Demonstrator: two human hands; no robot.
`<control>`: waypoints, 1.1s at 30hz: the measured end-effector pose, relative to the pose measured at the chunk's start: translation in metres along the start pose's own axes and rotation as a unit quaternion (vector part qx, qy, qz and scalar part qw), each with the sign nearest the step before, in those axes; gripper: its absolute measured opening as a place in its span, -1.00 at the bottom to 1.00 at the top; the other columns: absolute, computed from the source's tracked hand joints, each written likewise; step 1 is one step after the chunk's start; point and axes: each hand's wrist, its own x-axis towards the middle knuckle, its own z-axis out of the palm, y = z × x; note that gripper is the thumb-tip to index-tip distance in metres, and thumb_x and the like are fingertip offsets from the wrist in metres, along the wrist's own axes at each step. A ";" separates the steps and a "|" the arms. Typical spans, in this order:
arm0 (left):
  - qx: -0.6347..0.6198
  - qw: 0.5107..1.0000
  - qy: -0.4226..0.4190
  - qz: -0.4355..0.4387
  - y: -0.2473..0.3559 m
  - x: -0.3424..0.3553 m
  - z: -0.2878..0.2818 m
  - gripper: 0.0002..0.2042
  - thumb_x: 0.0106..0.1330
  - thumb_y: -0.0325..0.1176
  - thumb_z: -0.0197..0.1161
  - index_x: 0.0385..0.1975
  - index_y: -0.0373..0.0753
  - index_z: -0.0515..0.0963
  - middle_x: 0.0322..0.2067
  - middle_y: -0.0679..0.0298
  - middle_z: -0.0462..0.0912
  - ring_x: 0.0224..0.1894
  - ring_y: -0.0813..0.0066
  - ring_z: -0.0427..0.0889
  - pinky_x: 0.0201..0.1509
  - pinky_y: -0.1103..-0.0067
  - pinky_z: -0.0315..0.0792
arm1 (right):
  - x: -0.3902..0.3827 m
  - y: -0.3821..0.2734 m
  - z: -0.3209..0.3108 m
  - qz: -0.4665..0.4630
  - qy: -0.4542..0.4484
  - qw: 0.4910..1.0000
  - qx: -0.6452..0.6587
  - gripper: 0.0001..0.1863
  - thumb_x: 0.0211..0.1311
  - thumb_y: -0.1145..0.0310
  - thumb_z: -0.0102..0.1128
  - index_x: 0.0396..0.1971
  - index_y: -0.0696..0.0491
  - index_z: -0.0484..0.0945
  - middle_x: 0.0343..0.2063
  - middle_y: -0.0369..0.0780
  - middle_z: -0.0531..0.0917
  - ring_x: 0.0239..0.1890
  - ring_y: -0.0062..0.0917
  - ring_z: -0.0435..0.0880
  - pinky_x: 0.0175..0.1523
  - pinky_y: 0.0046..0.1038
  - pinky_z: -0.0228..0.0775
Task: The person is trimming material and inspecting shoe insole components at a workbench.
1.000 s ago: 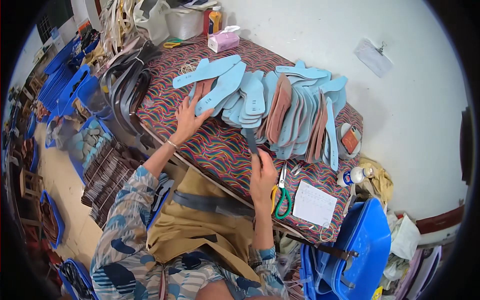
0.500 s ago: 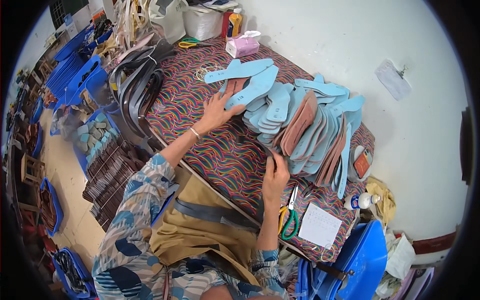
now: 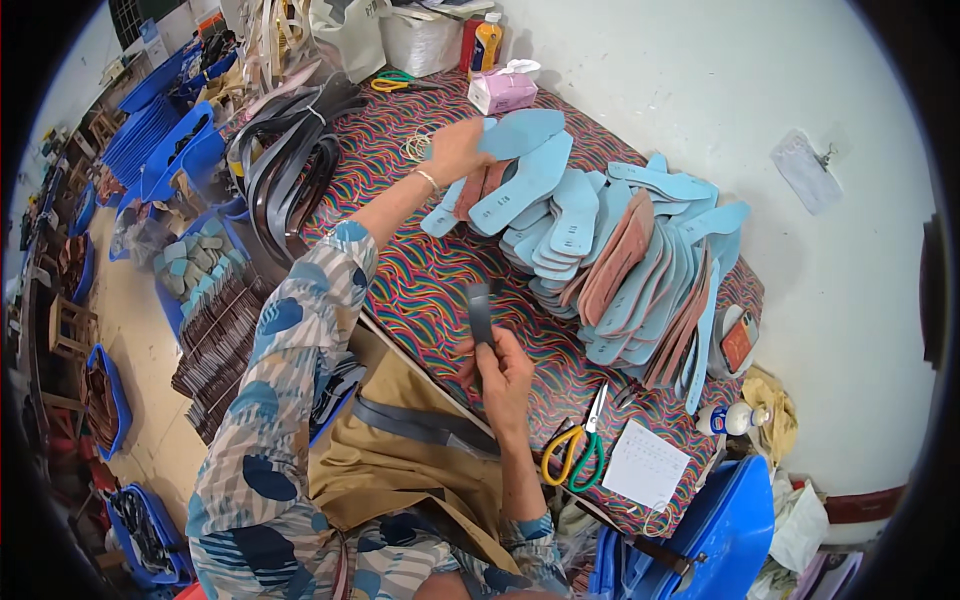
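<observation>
My left hand [image 3: 460,148] is closed on the end of a light blue insole [image 3: 522,132] at the top left of a long spread of stacked blue insoles [image 3: 575,215]. Brown insoles [image 3: 617,253] stand among the blue ones. My right hand [image 3: 503,372] grips an upright dark grey strap [image 3: 480,312] near the table's front edge. Scissors with yellow and green handles [image 3: 580,450] lie right of that hand, beside a white written sheet [image 3: 643,462]. Loops of rubber bands [image 3: 416,147] lie just left of my left hand.
Bundled grey straps [image 3: 285,175] lie at the table's left. A tissue box [image 3: 501,92] is at the back. A bottle [image 3: 728,418] and phone [image 3: 738,340] sit at the right. Blue bins [image 3: 720,525] stand beside the patterned table [image 3: 410,280]; more line the floor at left.
My left hand has moved up and onto the top insole. My right hand has drawn the strap leftward, away from the insole stacks. The view has shifted slightly.
</observation>
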 end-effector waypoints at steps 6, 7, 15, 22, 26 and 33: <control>0.098 0.990 0.051 0.087 0.063 -0.001 -0.035 -0.77 0.02 -0.36 0.35 -0.34 -0.27 0.51 -0.35 0.01 0.63 -0.31 0.08 0.67 -0.27 0.35 0.54 | -0.006 0.005 -0.011 -0.009 0.040 0.998 0.052 -0.86 0.31 0.56 -0.09 -0.26 0.19 0.49 -0.41 -0.20 0.65 -0.57 -0.66 0.55 -0.46 -0.62 0.43; 0.101 0.990 0.049 0.087 0.058 -0.003 -0.039 -0.77 0.02 -0.36 0.35 -0.34 -0.27 0.51 -0.35 0.01 0.63 -0.31 0.08 0.67 -0.27 0.35 0.54 | -0.009 0.003 -0.011 -0.010 0.044 0.997 0.066 -0.86 0.30 0.56 -0.09 -0.27 0.19 0.49 -0.42 -0.20 0.65 -0.57 -0.66 0.55 -0.47 -0.63 0.41; -0.435 0.886 -0.114 -0.114 0.058 -0.062 -0.074 -0.48 -0.02 -0.53 0.35 0.04 -0.39 0.46 -0.20 0.30 0.63 -0.21 0.55 0.57 -0.09 0.56 0.48 | -0.008 -0.029 -0.016 -0.069 0.053 0.988 0.131 -0.84 0.38 0.40 0.00 -0.30 0.19 0.48 -0.54 -0.26 0.55 -0.72 -0.70 0.38 -0.65 -0.66 0.14; -0.516 0.823 -0.133 -0.197 0.086 -0.107 -0.074 -0.51 0.03 -0.59 0.25 0.05 -0.43 0.39 -0.23 0.20 0.59 -0.23 0.44 0.57 -0.08 0.48 0.48 | 0.069 -0.004 -0.014 -0.114 0.082 0.989 0.054 -0.74 0.43 0.33 -0.04 -0.32 0.21 0.51 -0.48 -0.23 0.61 -0.60 -0.63 0.52 -0.50 -0.57 0.34; -0.656 0.685 -0.202 -0.245 0.066 -0.116 -0.102 -0.53 0.08 -0.60 0.26 0.07 -0.37 0.40 -0.17 0.24 0.61 -0.19 0.52 0.59 -0.13 0.55 0.49 | 0.088 0.001 -0.011 -0.145 0.126 0.975 -0.116 -0.70 0.39 0.33 -0.04 -0.21 0.27 0.55 -0.35 -0.17 0.71 -0.36 -0.53 0.66 -0.32 -0.48 0.45; -0.433 0.883 -0.105 -0.150 0.032 -0.112 -0.101 -0.56 0.05 -0.60 0.25 0.01 -0.38 0.41 -0.23 0.21 0.61 -0.25 0.41 0.64 -0.20 0.52 0.55 | 0.104 0.012 0.006 -0.152 0.171 0.964 -0.133 -0.72 0.38 0.35 -0.08 -0.32 0.27 0.51 -0.35 -0.01 0.70 -0.33 -0.17 0.69 -0.21 -0.23 0.41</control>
